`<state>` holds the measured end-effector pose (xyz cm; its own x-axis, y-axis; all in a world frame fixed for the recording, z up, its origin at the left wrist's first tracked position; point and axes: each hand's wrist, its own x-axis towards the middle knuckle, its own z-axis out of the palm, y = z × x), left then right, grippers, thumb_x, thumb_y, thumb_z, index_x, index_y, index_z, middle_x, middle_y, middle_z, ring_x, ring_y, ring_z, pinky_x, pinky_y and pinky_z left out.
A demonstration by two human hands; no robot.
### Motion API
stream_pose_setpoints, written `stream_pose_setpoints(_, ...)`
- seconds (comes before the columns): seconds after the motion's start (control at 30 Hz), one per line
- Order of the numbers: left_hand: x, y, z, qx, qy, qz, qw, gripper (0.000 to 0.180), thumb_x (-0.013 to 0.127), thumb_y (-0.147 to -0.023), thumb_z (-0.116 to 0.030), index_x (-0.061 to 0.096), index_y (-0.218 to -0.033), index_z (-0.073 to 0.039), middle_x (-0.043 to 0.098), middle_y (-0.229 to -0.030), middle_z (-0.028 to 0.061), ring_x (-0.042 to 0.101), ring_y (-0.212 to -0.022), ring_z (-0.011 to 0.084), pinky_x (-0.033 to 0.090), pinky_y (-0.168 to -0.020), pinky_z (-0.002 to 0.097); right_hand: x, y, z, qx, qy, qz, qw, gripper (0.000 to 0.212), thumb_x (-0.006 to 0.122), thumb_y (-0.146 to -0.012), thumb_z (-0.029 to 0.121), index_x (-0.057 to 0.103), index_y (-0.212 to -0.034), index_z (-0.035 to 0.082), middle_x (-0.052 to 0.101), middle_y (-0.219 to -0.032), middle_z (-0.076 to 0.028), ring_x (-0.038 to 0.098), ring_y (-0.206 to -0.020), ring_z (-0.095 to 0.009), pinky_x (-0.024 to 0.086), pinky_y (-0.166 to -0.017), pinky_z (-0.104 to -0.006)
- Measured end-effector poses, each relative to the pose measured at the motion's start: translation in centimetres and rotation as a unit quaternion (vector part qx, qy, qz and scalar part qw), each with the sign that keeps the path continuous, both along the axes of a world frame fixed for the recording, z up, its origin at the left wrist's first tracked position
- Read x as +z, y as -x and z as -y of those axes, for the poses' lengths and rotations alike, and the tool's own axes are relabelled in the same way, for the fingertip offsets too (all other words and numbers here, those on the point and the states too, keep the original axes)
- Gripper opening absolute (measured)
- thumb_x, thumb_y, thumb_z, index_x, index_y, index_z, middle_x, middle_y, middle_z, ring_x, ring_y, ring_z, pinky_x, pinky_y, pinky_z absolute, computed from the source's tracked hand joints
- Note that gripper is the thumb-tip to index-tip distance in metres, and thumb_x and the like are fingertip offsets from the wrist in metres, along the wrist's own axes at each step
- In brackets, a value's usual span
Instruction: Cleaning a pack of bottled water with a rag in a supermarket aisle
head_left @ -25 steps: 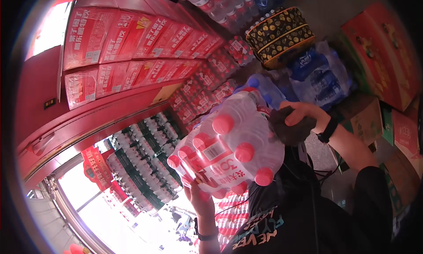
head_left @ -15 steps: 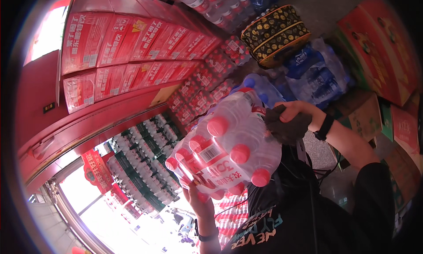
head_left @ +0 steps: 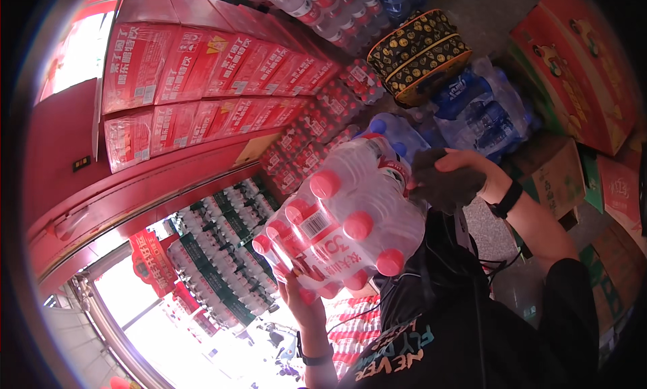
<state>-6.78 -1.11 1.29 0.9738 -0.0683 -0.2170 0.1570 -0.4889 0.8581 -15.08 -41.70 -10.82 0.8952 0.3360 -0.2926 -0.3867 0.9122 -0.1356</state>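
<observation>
A shrink-wrapped pack of clear water bottles with red caps (head_left: 350, 200) is tilted up in front of my body. My left hand (head_left: 301, 298) grips its lower left end; some of the fingers are hidden by the wrap. In my right hand (head_left: 475, 168) is a bunched dark grey cloth (head_left: 441, 185), pressed to the upper right side of the pack. A black band circles each wrist.
Red drink cartons (head_left: 222, 65) are stacked at upper left, beside red-wrapped packs (head_left: 313, 123). A black-and-yellow patterned bag (head_left: 418, 55) sits near blue-wrapped bottles (head_left: 482, 112). Cardboard boxes (head_left: 556, 180) stand at right; a bright doorway (head_left: 222, 355) opens at lower left.
My right hand and the cloth have moved slightly right and down along the pack's side. The pack has shifted a little left in view, still in my left hand.
</observation>
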Motion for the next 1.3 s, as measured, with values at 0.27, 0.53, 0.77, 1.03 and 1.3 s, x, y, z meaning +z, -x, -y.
stream_pose_setpoints(0.27,0.4,-0.5,0.3,0.118,0.149,-0.078,0.979,0.069,0.075,-0.094,-0.001,0.046,-0.156,-0.001,0.060,-0.135,0.0163,0.064,-0.125,0.0319,0.055,-0.102,0.0412,0.9,3.0,-0.1,-0.086,0.101,-0.041,0.990,0.058,0.065,-0.090,0.036,0.064,-0.123,-0.012,0.071,-0.122,-0.025,0.072,-0.111,-0.033,0.058,-0.099,-0.0391)
stream_pose_setpoints(0.53,0.1,-0.6,-0.4,-0.120,-0.105,0.079,0.984,0.062,0.063,-0.099,-0.005,0.043,-0.158,-0.004,0.060,-0.138,0.0149,0.062,-0.126,0.0289,0.053,-0.105,0.0422,4.2,0.3,-1.1,-0.154,0.052,-0.009,0.987,0.038,0.071,-0.097,0.018,0.065,-0.129,-0.002,0.072,-0.126,-0.017,0.070,-0.117,-0.028,0.055,-0.101,-0.0364)
stream_pose_setpoints(0.77,0.4,-0.7,0.5,-0.168,-0.193,0.121,0.959,0.046,0.049,-0.113,-0.028,0.044,-0.154,-0.005,0.063,-0.134,0.0075,0.063,-0.119,0.0189,0.052,-0.103,0.0382,6.6,-2.0,-4.9,-0.259,0.767,0.130,0.572,0.026,0.082,-0.086,0.022,0.073,-0.105,0.007,0.068,-0.096,-0.012,0.068,-0.088,-0.033,0.055,-0.076,-0.0403)
stream_pose_setpoints(1.03,-0.3,-0.6,0.1,-0.007,0.069,-0.033,0.997,0.048,0.054,-0.112,-0.029,0.045,-0.153,-0.005,0.065,-0.130,0.0071,0.066,-0.112,0.0173,0.055,-0.097,0.0353,8.2,-1.5,-3.7,-0.212,0.840,0.164,0.472,0.027,0.080,-0.083,0.029,0.071,-0.099,0.010,0.063,-0.088,-0.005,0.065,-0.086,-0.028,0.053,-0.066,-0.0411)
stream_pose_setpoints(1.3,0.5,-0.2,1.5,-0.107,-0.086,0.088,0.987,0.048,0.052,-0.112,-0.029,0.044,-0.153,-0.005,0.064,-0.130,0.0071,0.065,-0.116,0.0179,0.055,-0.100,0.0370,6.8,0.0,-3.9,-0.172,0.817,0.039,0.550,0.028,0.081,-0.084,0.028,0.068,-0.101,0.009,0.063,-0.088,-0.008,0.066,-0.087,-0.032,0.053,-0.067,-0.0429)
